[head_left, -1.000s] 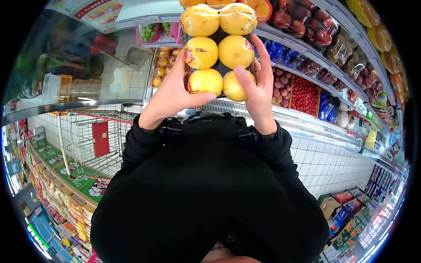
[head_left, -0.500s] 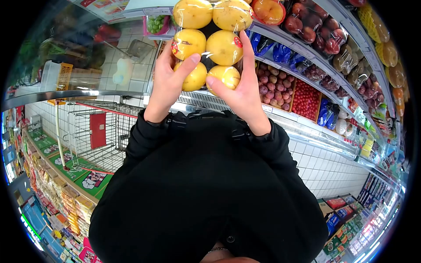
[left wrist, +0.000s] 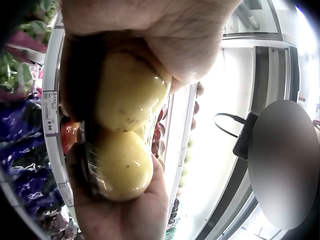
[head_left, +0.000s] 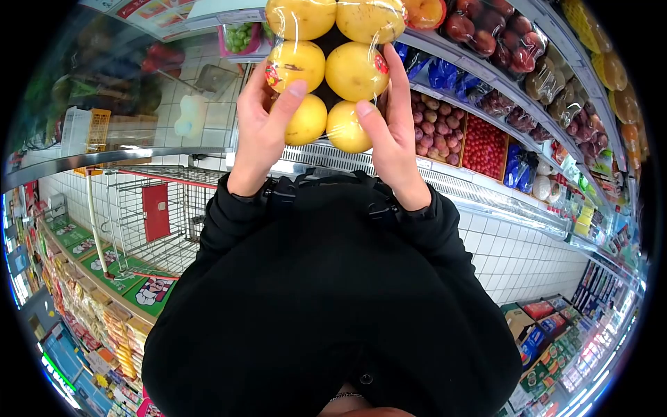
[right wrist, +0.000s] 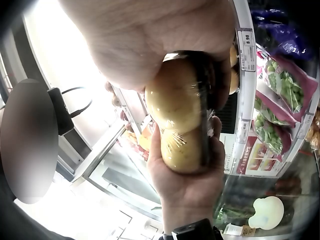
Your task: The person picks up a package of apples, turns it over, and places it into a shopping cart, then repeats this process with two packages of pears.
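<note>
A clear-wrapped pack of large yellow fruit (head_left: 354, 69) is held up at the top middle of the head view. The fruit sits in pairs on a dark tray, some with red stickers. My left hand (head_left: 258, 135) grips the pack's left side, thumb across a lower fruit. On the opposite side my right hand (head_left: 396, 146) holds it, thumb on the lower right fruit and fingers along the edge. In the left wrist view the wrapped fruit (left wrist: 125, 167) shows edge-on between both palms. The right wrist view shows the dark tray side (right wrist: 204, 120) against the fruit.
Refrigerated shelves with wrapped dark red fruit (head_left: 490, 35) rise at the right. Below them are boxes of plums (head_left: 438, 128) and small red fruit (head_left: 484, 142). A wire shopping cart (head_left: 156, 215) stands at the left. Bagged greens (head_left: 240, 39) lie behind the pack.
The pack has shifted left and slightly up in the head view, with both hands on it. My left thumb has moved from the pack's lower edge to point up over the fruit.
</note>
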`<action>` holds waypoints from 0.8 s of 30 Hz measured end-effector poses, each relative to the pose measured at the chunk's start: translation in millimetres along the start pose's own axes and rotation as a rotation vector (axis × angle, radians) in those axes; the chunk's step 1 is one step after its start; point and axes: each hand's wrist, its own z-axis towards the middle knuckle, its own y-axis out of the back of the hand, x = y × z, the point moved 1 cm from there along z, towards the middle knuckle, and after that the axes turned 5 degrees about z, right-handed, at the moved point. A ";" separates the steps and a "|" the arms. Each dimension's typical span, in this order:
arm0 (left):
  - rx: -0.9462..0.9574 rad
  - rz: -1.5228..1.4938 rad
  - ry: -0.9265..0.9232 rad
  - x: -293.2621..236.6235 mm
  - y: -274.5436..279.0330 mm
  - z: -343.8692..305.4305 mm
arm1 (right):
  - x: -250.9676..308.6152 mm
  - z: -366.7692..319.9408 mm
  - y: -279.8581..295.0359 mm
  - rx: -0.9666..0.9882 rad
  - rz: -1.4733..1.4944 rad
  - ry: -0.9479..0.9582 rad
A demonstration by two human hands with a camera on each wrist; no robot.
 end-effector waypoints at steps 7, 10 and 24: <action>-0.006 -0.098 0.038 1.3 6.7 -2.0 | 3.5 -4.8 5.6 0.056 0.012 -0.027; -0.026 -0.148 0.061 0.3 6.2 -3.4 | 6.7 -7.0 6.0 0.075 0.043 -0.050; -0.032 -0.374 0.255 7.0 16.6 -5.6 | 9.2 -15.7 6.5 0.183 0.121 -0.085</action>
